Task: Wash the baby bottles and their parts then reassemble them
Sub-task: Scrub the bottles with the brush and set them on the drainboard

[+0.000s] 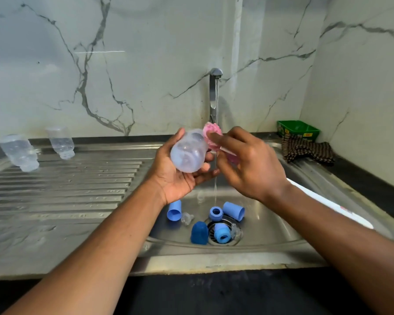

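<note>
Both hands were raised over the sink basin (271, 228), close to a thin stream of water falling from the tap (215, 75). Her or his left hand (180, 176) cupped a clear baby bottle (188, 151) on its side, fingers curled under it and thumb over the top, with the bottle's base turned toward the camera, apparently so its mouth faced the brush. Opposite it, the right hand (248, 162) gripped the white handle of a pink bottle brush (211, 135), its bristled head touching the bottle's far end and sitting right beside the water stream, probably to keep it wet while scrubbing.

Two other clear bottles (21, 153) stood upside down on the ridged draining board at the left, likely set there so water could run out. Down in the basin lay the unwashed small parts: blue caps (233, 211), blue collar rings (215, 213) and clear teats (187, 218), gathered around the drain, where they waited within reach under the tap. At the back right corner sat a green tub (298, 129) and a dark checked cloth (307, 151), well apart from the washing.
</note>
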